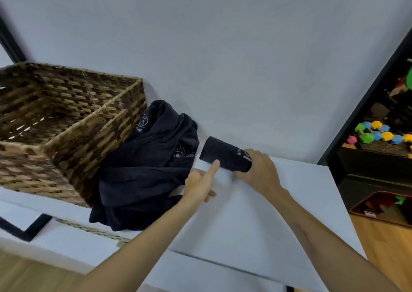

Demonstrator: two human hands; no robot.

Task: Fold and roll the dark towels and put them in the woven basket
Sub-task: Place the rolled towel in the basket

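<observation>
One towel is lying rolled into a tight dark cylinder on the white table, and we are gripping its end with our right hand while our left hand is touching it with one straight forefinger, the other fingers curled. Nothing is showing inside the woven basket yet. Beside it, touching its wall, the dark heap is waiting unfolded, pale lettering showing on the soft cloth.
</observation>
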